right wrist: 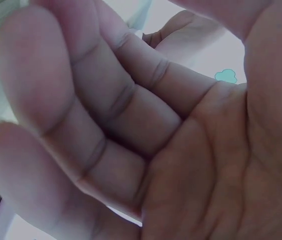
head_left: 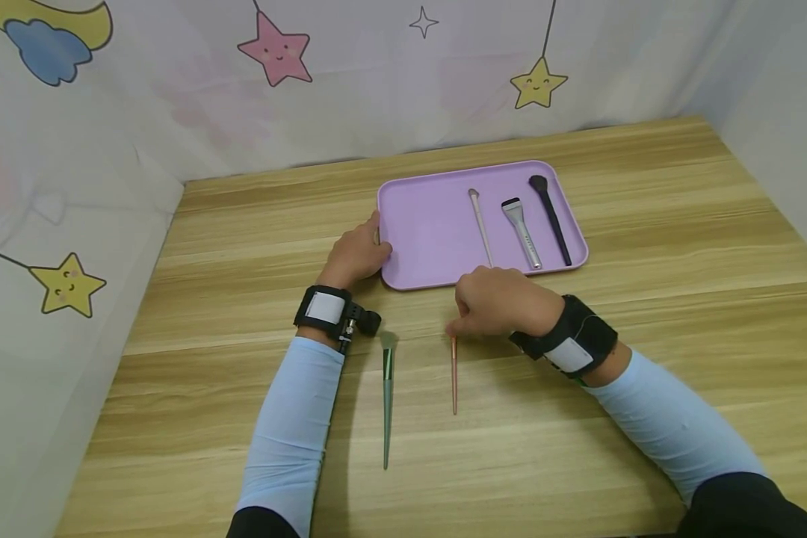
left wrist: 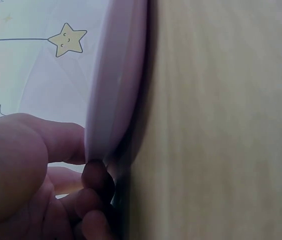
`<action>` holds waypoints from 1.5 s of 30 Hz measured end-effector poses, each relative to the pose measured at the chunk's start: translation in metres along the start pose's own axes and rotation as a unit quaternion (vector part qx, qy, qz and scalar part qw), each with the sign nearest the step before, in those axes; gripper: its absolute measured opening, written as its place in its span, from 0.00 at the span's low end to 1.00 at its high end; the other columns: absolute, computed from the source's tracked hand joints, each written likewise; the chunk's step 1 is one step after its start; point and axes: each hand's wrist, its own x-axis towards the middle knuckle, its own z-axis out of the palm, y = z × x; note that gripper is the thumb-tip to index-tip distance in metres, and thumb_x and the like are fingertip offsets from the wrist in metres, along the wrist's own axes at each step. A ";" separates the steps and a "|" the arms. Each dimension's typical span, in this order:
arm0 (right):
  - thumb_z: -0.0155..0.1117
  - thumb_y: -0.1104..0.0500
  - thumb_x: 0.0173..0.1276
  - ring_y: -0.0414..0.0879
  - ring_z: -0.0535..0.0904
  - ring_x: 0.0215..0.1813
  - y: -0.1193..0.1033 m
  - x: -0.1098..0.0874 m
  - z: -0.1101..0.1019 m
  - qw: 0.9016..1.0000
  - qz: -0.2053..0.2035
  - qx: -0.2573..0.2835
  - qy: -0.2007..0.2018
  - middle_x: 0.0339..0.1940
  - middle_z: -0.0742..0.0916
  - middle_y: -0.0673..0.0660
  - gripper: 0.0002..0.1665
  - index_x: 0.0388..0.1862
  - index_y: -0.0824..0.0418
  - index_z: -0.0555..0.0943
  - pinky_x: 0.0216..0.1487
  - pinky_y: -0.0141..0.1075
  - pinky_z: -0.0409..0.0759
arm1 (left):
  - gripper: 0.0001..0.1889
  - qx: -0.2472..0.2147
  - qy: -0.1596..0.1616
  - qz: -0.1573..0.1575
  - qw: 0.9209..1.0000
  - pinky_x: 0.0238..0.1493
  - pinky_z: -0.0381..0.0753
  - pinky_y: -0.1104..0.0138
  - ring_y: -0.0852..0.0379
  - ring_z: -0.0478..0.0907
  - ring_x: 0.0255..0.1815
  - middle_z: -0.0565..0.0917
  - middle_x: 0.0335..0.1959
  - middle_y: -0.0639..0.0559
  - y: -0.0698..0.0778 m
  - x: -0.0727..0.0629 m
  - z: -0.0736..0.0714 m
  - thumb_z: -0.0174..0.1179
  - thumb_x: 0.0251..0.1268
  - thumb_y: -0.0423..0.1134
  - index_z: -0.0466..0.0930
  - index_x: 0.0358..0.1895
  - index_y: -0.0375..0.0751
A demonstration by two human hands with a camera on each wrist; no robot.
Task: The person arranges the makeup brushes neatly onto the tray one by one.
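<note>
My left hand (head_left: 358,252) grips the left edge of a lilac tray (head_left: 422,278); in the left wrist view, the thumb lies against the rim with curled fingers under it. In front of the tray, my right hand (head_left: 504,302) pinches a slim pink makeup brush (head_left: 454,381) near its upper end. The hand covers that brush's head. A green makeup brush (head_left: 387,396) lies on the table to its left, bristles away from me. The right wrist view shows the palm and bent fingers (right wrist: 36,65), with the pink brush out of sight.
On the tray lie a thin pale brush (head_left: 480,224), a silver flat-headed brush (head_left: 523,235) and a black brush (head_left: 551,220). The wooden table (head_left: 699,239) meets a white curtain (head_left: 376,97) printed with stars at its back and left.
</note>
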 end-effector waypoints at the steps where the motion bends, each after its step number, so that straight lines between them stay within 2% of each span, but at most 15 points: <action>1: 0.68 0.41 0.58 0.42 0.73 0.20 0.000 0.000 0.000 1.000 -0.001 0.000 0.000 0.15 0.78 0.47 0.22 0.13 0.53 0.77 0.19 0.35 0.69 | 0.38 0.001 0.000 0.000 1.000 0.48 0.68 0.60 0.46 0.71 0.48 0.61 0.75 0.44 0.000 0.000 0.000 0.45 0.66 0.45 0.43 0.78 0.43; 4: 0.68 0.41 0.58 0.42 0.73 0.19 -0.001 0.000 0.001 1.000 -0.002 0.001 -0.004 0.14 0.78 0.46 0.23 0.12 0.53 0.77 0.19 0.34 0.69 | 0.38 0.001 0.001 0.001 1.000 0.45 0.68 0.61 0.46 0.71 0.42 0.62 0.74 0.44 -0.001 0.000 0.000 0.45 0.66 0.45 0.43 0.78 0.43; 11: 0.68 0.42 0.57 0.42 0.74 0.20 -0.002 -0.001 0.002 1.000 -0.013 -0.006 -0.009 0.15 0.79 0.47 0.22 0.14 0.53 0.77 0.20 0.34 0.70 | 0.38 0.004 0.004 0.005 1.000 0.48 0.69 0.60 0.46 0.71 0.48 0.63 0.73 0.43 -0.002 0.002 0.001 0.45 0.65 0.45 0.43 0.78 0.42; 17: 0.68 0.43 0.57 0.40 0.70 0.18 -0.005 -0.003 0.004 1.000 -0.020 -0.008 -0.009 0.13 0.75 0.45 0.24 0.10 0.53 0.75 0.18 0.34 0.67 | 0.38 0.004 0.002 0.006 1.000 0.43 0.68 0.61 0.46 0.71 0.40 0.66 0.72 0.42 -0.003 0.003 0.002 0.45 0.65 0.45 0.43 0.77 0.42; 26: 0.67 0.44 0.56 0.39 0.65 0.17 -0.008 -0.003 0.007 0.998 -0.050 -0.023 -0.001 0.11 0.69 0.44 0.26 0.07 0.52 0.70 0.18 0.33 0.63 | 0.38 0.003 0.002 0.004 1.000 0.44 0.68 0.61 0.45 0.72 0.43 0.65 0.72 0.42 -0.001 0.001 0.001 0.45 0.65 0.45 0.43 0.77 0.41; 30: 0.67 0.44 0.56 0.40 0.67 0.18 -0.008 -0.003 0.010 0.998 -0.051 -0.028 -0.003 0.12 0.71 0.44 0.25 0.08 0.52 0.70 0.19 0.33 0.64 | 0.38 0.006 0.002 0.002 1.000 0.46 0.68 0.61 0.46 0.72 0.46 0.65 0.72 0.42 -0.001 0.001 0.000 0.45 0.65 0.45 0.44 0.77 0.41; 35: 0.67 0.43 0.55 0.40 0.69 0.19 -0.011 -0.003 0.011 0.998 -0.051 -0.049 -0.002 0.14 0.73 0.44 0.23 0.09 0.51 0.72 0.20 0.34 0.67 | 0.38 0.001 0.001 0.001 1.000 0.43 0.68 0.61 0.45 0.72 0.41 0.65 0.72 0.42 0.000 0.001 0.000 0.45 0.65 0.45 0.43 0.77 0.42; 40: 0.67 0.45 0.53 0.40 0.65 0.19 -0.013 -0.004 0.014 0.996 -0.064 -0.056 0.000 0.13 0.71 0.44 0.23 0.07 0.50 0.69 0.19 0.33 0.65 | 0.38 0.002 0.000 -0.001 1.000 0.48 0.68 0.60 0.46 0.71 0.49 0.63 0.74 0.43 0.000 0.001 0.000 0.45 0.65 0.45 0.43 0.78 0.43; 45: 0.65 0.46 0.50 0.40 0.64 0.19 -0.017 -0.005 0.017 0.997 -0.052 -0.060 -0.012 0.13 0.68 0.44 0.21 0.07 0.50 0.66 0.18 0.35 0.64 | 0.38 0.002 0.001 -0.003 1.000 0.52 0.69 0.58 0.45 0.70 0.54 0.62 0.74 0.43 -0.001 0.002 0.001 0.45 0.65 0.46 0.43 0.78 0.43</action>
